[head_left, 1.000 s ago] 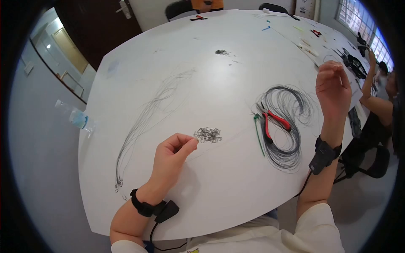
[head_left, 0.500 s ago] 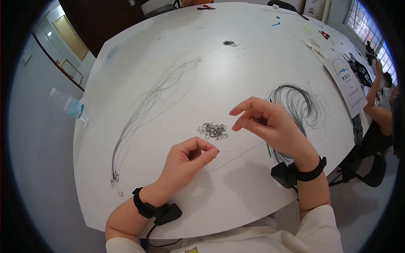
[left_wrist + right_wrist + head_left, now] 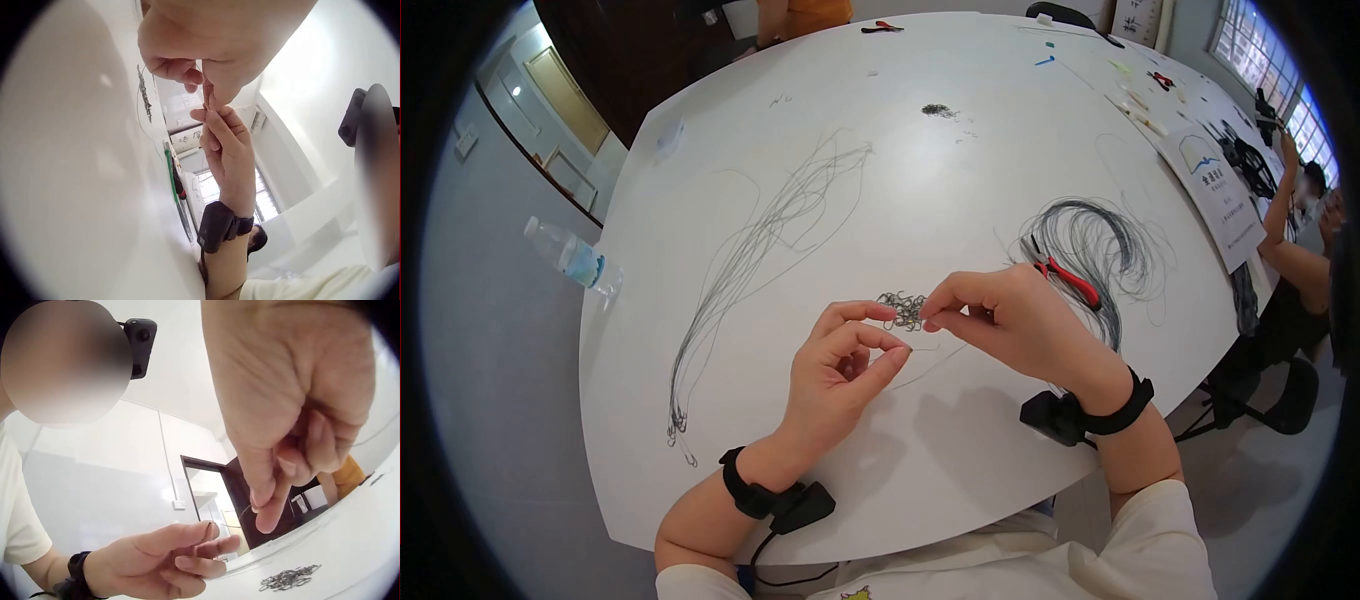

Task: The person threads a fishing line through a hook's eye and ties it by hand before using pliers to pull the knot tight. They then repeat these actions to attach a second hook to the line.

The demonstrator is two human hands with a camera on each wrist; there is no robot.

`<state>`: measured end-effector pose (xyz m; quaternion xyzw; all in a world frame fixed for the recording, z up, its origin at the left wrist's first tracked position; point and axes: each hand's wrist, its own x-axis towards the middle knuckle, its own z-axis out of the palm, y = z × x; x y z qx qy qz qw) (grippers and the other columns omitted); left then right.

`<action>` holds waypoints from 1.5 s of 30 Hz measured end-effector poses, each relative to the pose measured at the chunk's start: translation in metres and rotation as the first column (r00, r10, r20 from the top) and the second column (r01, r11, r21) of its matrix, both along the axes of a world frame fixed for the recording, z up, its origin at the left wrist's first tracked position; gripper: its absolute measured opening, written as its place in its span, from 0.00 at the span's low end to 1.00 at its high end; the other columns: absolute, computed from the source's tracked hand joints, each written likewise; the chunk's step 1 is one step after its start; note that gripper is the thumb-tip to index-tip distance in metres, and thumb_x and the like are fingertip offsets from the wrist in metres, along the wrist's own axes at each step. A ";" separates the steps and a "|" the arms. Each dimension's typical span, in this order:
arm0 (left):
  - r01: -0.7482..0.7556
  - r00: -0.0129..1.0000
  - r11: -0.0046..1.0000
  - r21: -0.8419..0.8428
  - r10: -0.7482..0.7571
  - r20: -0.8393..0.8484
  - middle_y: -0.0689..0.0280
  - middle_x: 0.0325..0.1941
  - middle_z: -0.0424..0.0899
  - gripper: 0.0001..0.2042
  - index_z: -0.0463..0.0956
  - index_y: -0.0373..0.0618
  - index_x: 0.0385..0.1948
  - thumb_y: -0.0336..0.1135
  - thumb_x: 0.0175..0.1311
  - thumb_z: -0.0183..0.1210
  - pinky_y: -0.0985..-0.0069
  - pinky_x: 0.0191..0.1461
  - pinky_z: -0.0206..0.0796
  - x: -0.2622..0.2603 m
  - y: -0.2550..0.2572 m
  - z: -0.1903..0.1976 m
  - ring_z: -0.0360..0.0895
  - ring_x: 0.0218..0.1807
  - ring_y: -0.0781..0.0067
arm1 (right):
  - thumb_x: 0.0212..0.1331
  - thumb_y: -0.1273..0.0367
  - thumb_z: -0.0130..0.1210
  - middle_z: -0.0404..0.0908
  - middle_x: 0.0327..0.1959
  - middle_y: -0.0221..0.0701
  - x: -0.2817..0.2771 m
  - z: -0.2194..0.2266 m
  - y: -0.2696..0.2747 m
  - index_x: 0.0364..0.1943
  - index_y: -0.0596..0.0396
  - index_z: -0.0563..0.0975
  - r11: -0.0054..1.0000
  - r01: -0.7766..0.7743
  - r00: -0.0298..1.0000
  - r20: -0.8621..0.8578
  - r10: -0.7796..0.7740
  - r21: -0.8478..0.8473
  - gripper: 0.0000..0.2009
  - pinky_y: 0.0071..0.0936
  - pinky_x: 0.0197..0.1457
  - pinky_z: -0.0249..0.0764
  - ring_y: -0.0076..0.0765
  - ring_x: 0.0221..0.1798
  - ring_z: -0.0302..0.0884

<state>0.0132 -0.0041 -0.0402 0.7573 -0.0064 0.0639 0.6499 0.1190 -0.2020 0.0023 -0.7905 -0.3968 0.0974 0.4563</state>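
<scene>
Close to the pile of small dark hooks [image 3: 900, 303], both hands work just above the white table. My left hand [image 3: 832, 372] pinches a tiny dark piece between thumb and index finger, its other fingers partly spread. A thin line runs from that piece towards my right hand [image 3: 1025, 325], whose thumb and index finger pinch it; in the right wrist view the line arcs between the fingertips of the left hand [image 3: 169, 553] and right hand [image 3: 294, 406]. The piece itself is too small to make out. Fingers partly cover the pile in the head view.
Red-handled pliers [image 3: 1068, 281] lie on a coil of dark line [image 3: 1135, 240] at the right. A long bundle of lines [image 3: 745, 250] with hooks at its lower end lies left. A plastic bottle [image 3: 580, 262] lies at the left edge; a printed sheet [image 3: 1215, 190] is at the right.
My right hand has come down and left from its raised place at the right, to beside my left hand. My left hand has shifted slightly right, its middle fingers now more spread.
</scene>
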 end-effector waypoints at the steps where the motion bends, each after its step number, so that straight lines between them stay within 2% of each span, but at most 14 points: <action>1: 0.001 1.000 1.000 0.001 -0.001 0.000 0.66 0.57 0.73 0.00 0.80 0.40 0.34 0.25 0.65 0.61 0.89 0.38 0.62 0.000 0.000 0.000 0.69 0.33 0.92 | 0.58 0.73 0.60 0.86 0.27 0.35 0.000 0.000 0.000 0.36 0.57 0.81 1.000 -0.024 1.000 -0.011 0.024 0.008 0.04 0.25 0.31 0.74 0.35 0.25 0.83; 7: 0.011 1.000 1.000 -0.002 -0.011 0.010 0.68 0.51 0.77 0.01 0.80 0.40 0.33 0.25 0.65 0.61 0.90 0.34 0.58 0.001 0.000 0.000 0.65 0.31 0.94 | 0.58 0.73 0.61 0.86 0.28 0.36 -0.005 -0.001 0.001 0.35 0.57 0.81 0.999 -0.036 0.998 -0.042 0.036 0.001 0.03 0.26 0.31 0.75 0.36 0.25 0.82; 9: -0.030 0.998 1.000 0.000 0.030 0.057 0.72 0.42 0.82 0.02 0.81 0.43 0.33 0.28 0.62 0.64 0.89 0.28 0.50 0.002 -0.001 -0.004 0.56 0.24 0.92 | 0.58 0.73 0.61 0.86 0.28 0.36 -0.006 0.001 0.002 0.34 0.57 0.81 0.998 -0.055 0.998 -0.020 0.054 -0.021 0.03 0.26 0.31 0.74 0.37 0.25 0.82; 13: -0.032 0.999 0.998 -0.053 0.032 0.002 0.73 0.40 0.82 0.02 0.80 0.42 0.34 0.28 0.63 0.64 0.89 0.28 0.50 0.001 0.001 -0.005 0.55 0.24 0.92 | 0.57 0.72 0.62 0.85 0.27 0.36 -0.005 -0.004 0.003 0.33 0.57 0.80 0.997 -0.080 0.996 0.033 0.080 -0.021 0.04 0.28 0.30 0.74 0.38 0.25 0.81; 15: -0.009 0.997 0.999 -0.043 0.006 -0.075 0.70 0.42 0.79 0.01 0.78 0.40 0.34 0.25 0.66 0.61 0.88 0.38 0.60 0.000 0.002 0.000 0.69 0.35 0.89 | 0.57 0.72 0.62 0.84 0.25 0.35 -0.004 -0.003 0.004 0.32 0.57 0.80 0.997 -0.073 0.997 0.031 0.074 -0.015 0.04 0.28 0.29 0.73 0.38 0.25 0.80; 20: -0.017 0.996 0.996 -0.090 0.008 -0.093 0.70 0.42 0.79 0.01 0.78 0.40 0.34 0.25 0.66 0.61 0.87 0.42 0.62 0.000 0.002 -0.001 0.71 0.39 0.88 | 0.56 0.72 0.62 0.80 0.21 0.34 -0.001 -0.009 0.003 0.30 0.57 0.79 0.994 -0.083 0.994 0.074 0.078 0.065 0.04 0.29 0.27 0.71 0.37 0.22 0.76; 25: -0.040 0.993 0.993 -0.108 0.028 -0.114 0.71 0.40 0.79 0.02 0.78 0.40 0.34 0.26 0.67 0.60 0.86 0.45 0.62 0.000 0.001 0.001 0.71 0.39 0.87 | 0.57 0.72 0.61 0.76 0.17 0.30 -0.003 0.003 -0.002 0.29 0.60 0.79 0.999 -0.005 0.996 -0.094 0.010 0.052 0.05 0.23 0.25 0.66 0.25 0.20 0.71; 30: -0.038 0.994 0.988 -0.152 0.021 -0.109 0.70 0.41 0.81 0.02 0.80 0.39 0.37 0.27 0.68 0.60 0.85 0.48 0.64 0.001 0.001 -0.001 0.73 0.42 0.85 | 0.58 0.72 0.61 0.74 0.16 0.27 -0.005 0.003 -0.001 0.30 0.60 0.79 0.995 -0.002 0.995 -0.103 0.012 0.099 0.05 0.21 0.24 0.62 0.20 0.20 0.67; 31: -0.040 0.994 0.988 -0.151 0.024 -0.109 0.70 0.41 0.81 0.02 0.80 0.39 0.37 0.27 0.68 0.60 0.85 0.48 0.64 0.001 0.001 -0.002 0.73 0.42 0.85 | 0.58 0.72 0.61 0.73 0.16 0.27 -0.005 0.001 0.000 0.29 0.60 0.80 0.994 -0.016 0.993 -0.113 0.028 0.107 0.05 0.20 0.24 0.62 0.19 0.20 0.67; 33: -0.013 1.000 0.984 -0.178 0.017 0.021 0.70 0.41 0.83 0.04 0.81 0.40 0.41 0.28 0.68 0.61 0.89 0.37 0.62 0.002 0.000 -0.006 0.72 0.35 0.90 | 0.59 0.73 0.62 0.73 0.17 0.23 -0.004 -0.003 0.001 0.30 0.60 0.80 0.992 -0.037 0.994 -0.102 0.049 0.118 0.05 0.17 0.24 0.59 0.15 0.20 0.64; 38: 0.005 1.000 0.988 -0.154 -0.002 0.020 0.68 0.43 0.83 0.04 0.81 0.39 0.41 0.26 0.68 0.61 0.87 0.41 0.66 0.000 0.001 -0.003 0.75 0.40 0.87 | 0.61 0.73 0.62 0.73 0.18 0.20 -0.004 -0.004 0.001 0.32 0.60 0.80 0.985 -0.057 0.983 -0.164 0.084 0.163 0.04 0.14 0.24 0.57 0.10 0.21 0.63; 41: 0.013 0.999 0.991 -0.136 -0.008 0.038 0.67 0.43 0.83 0.04 0.81 0.38 0.40 0.26 0.67 0.61 0.87 0.41 0.66 0.001 0.000 -0.003 0.76 0.40 0.86 | 0.59 0.71 0.60 0.73 0.15 0.27 -0.004 -0.003 0.001 0.30 0.59 0.80 0.989 -0.039 0.982 -0.180 0.066 0.146 0.06 0.20 0.24 0.62 0.19 0.19 0.66; 43: 0.015 0.999 0.990 -0.139 -0.008 0.049 0.67 0.43 0.83 0.04 0.82 0.38 0.40 0.26 0.67 0.61 0.87 0.41 0.66 0.001 0.000 -0.003 0.76 0.40 0.86 | 0.61 0.72 0.62 0.74 0.19 0.21 -0.003 -0.003 0.000 0.31 0.61 0.80 0.991 -0.079 0.984 -0.151 0.095 0.110 0.06 0.14 0.24 0.57 0.12 0.21 0.63; 45: 0.017 0.999 0.991 -0.134 -0.013 0.034 0.67 0.43 0.83 0.04 0.82 0.38 0.40 0.25 0.67 0.61 0.87 0.40 0.66 0.001 -0.001 -0.001 0.76 0.40 0.86 | 0.61 0.72 0.62 0.74 0.18 0.21 -0.003 -0.004 0.001 0.31 0.61 0.80 0.990 -0.078 0.986 -0.137 0.093 0.114 0.06 0.15 0.24 0.57 0.12 0.21 0.63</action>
